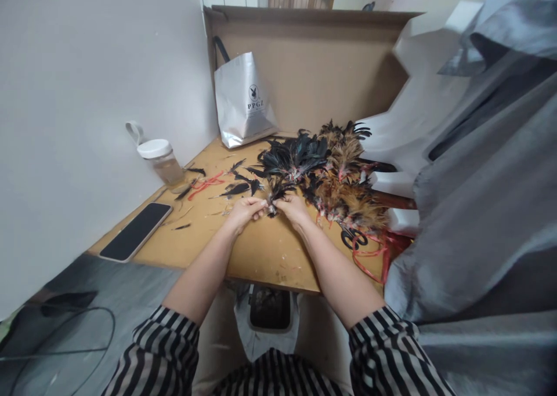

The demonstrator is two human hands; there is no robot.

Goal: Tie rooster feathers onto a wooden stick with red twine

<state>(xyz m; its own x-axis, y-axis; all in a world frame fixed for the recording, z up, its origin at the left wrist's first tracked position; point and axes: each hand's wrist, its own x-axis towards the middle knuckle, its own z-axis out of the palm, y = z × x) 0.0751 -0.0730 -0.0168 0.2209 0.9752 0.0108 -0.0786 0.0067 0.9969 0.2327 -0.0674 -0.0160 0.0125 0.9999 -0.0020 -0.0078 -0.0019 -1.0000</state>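
Observation:
A small bunch of dark and brown feathers point(275, 188) stands between my two hands, quills toward me. My left hand point(249, 211) pinches it from the left, fingers bent. From the right, my right hand point(293, 208) grips the same bunch near its base. Just beyond lies a large fan of glossy black feathers point(296, 155). Brown feather bunches point(343, 202) are heaped to the right of my right hand. Loose black feathers point(238, 188) are scattered beyond my left hand. The exact finger contact on the quills is too small to make out.
Black-handled scissors point(353, 237) and red string point(369, 262) lie at the table's right. On the left are a phone point(137, 232), a lidded jar point(164, 163) and red strips point(206, 184). A silver bag point(243, 103) leans against cardboard point(331, 71) behind. A lined bin point(270, 309) sits below the table edge.

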